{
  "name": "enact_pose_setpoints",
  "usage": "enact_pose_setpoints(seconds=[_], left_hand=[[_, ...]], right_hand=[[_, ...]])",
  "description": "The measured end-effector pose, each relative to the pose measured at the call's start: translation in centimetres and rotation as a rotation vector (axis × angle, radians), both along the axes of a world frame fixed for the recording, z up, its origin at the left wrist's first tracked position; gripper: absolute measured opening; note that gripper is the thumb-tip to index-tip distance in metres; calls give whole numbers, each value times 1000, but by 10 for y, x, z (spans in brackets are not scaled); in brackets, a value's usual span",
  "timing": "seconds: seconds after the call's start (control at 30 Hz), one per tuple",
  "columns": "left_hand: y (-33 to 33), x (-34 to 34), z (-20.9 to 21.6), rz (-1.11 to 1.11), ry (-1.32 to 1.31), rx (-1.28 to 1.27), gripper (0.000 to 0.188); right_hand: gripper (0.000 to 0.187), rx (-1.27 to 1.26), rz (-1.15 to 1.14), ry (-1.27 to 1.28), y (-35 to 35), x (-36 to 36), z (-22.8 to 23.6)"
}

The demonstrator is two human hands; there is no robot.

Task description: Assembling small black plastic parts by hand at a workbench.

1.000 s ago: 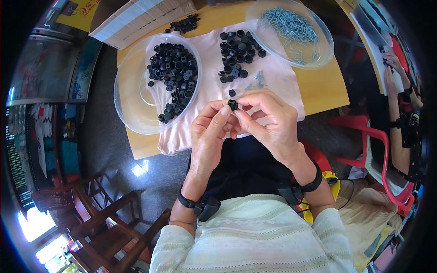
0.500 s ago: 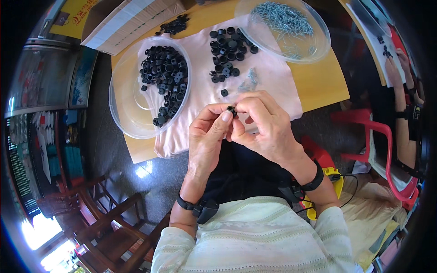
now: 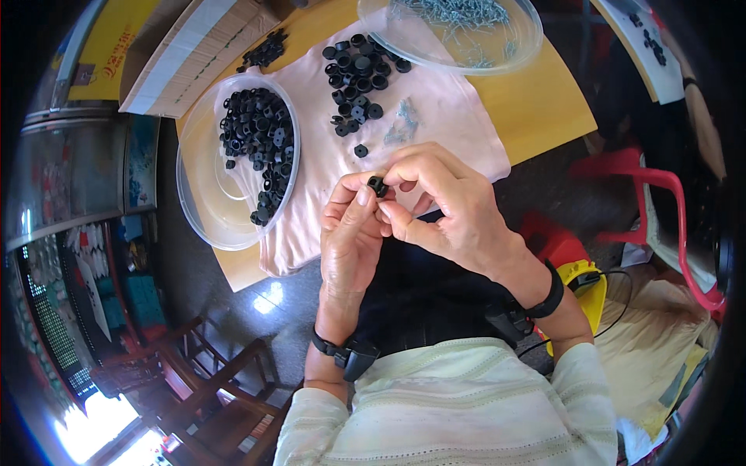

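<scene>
My left hand (image 3: pixel 350 233) pinches a small black plastic cap (image 3: pixel 378 186) between thumb and forefinger, its hollow side partly showing. From the other side, the thumb and forefinger of my right hand (image 3: pixel 451 206) close on the same cap, and its remaining fingers are curled. Whether those right fingertips also hold something smaller is hidden. Beyond my hands, a single black cap (image 3: pixel 360 151) lies on the pink cloth (image 3: pixel 458 128). Farther off is a loose group of black caps (image 3: pixel 361 66), with a small heap of silvery screws (image 3: pixel 403 123) beside it.
At left, a clear plastic tub lid (image 3: pixel 203 210) holds many black caps. Another clear round container (image 3: pixel 536 39) with screws stands far right on the wooden table (image 3: pixel 556 116). A cardboard box (image 3: pixel 194 58) and more black pieces (image 3: pixel 264 49) are at the back. A red chair (image 3: pixel 660 179) stands right.
The view has shifted, so the table things sit farther left. Both hands keep hold of the cap, which has tilted slightly. The other person's hands at the far right have left the view.
</scene>
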State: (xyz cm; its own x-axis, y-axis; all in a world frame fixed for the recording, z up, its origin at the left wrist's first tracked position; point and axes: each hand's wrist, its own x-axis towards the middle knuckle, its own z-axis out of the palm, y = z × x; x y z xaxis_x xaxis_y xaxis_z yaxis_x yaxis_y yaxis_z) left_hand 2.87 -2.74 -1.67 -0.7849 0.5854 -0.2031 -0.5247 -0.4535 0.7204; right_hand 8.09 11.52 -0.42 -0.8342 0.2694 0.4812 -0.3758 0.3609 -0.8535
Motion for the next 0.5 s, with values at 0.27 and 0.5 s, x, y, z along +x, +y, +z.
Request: enact_pose_setpoints(seconds=[0.27,0.5], left_hand=[[1,5,4,13,35,-25,20],[-4,3,6,-11,237,-160,18]], right_hand=[[26,-55,-13,14,-4,2,-4],[26,147,38,24,2,9,-3]])
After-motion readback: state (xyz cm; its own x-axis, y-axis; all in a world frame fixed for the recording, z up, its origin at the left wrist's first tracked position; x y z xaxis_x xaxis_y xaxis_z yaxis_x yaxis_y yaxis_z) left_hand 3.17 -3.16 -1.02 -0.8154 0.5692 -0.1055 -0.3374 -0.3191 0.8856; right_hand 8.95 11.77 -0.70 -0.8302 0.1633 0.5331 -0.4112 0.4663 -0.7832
